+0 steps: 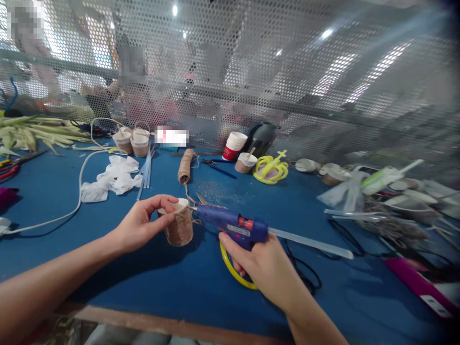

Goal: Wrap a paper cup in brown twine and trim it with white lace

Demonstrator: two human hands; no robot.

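My left hand (145,225) pinches the rim of a small paper cup (179,227) wrapped in brown twine, tilted a little above the blue table. My right hand (260,261) is closed round a blue hot glue gun (230,224), with a clear glue stick (312,243) sticking out of its back. The gun's nozzle points left and meets the cup near its rim, where a strand of twine crosses. From the cup, twine leads back to a twine spool (184,166). Yellow scissor handles (235,273) lie below the gun, their blades mostly hidden.
Crumpled white tissue (115,177) and loose glue sticks (146,167) lie left of the spool. Behind stand twine-wrapped cups (140,142), pliers (219,167), stacked paper cups (234,146) and a yellow crown-shaped piece (270,168). Clutter and a black cable (305,268) fill the right; a perforated screen (230,72) rises behind.
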